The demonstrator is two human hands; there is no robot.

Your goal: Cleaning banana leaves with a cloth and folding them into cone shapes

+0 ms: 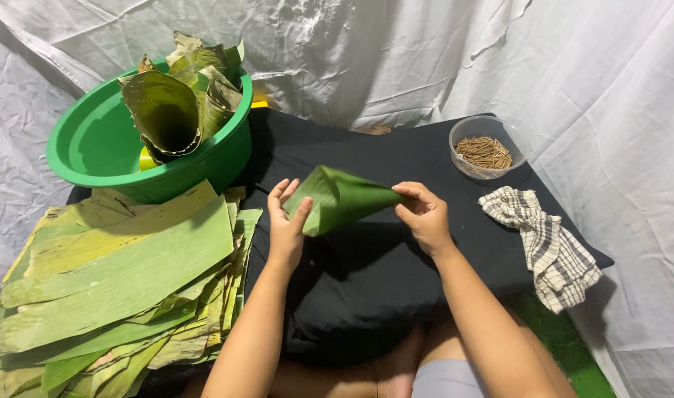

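A green banana leaf rolled into a cone (337, 197) hangs above the black cloth (366, 265), held between both hands. My left hand (287, 225) cups its wide end, fingers spread along the leaf. My right hand (424, 215) pinches the narrow pointed end between thumb and fingers. Both forearms reach in from the bottom of the view.
A stack of flat banana leaves (123, 280) lies at the left. Behind it stands a green basin (101, 147) holding rolled leaves (178, 103). A clear bowl of small sticks (486, 151) sits at the back right, and a checked cloth (547, 243) lies on the right edge. White sheeting surrounds everything.
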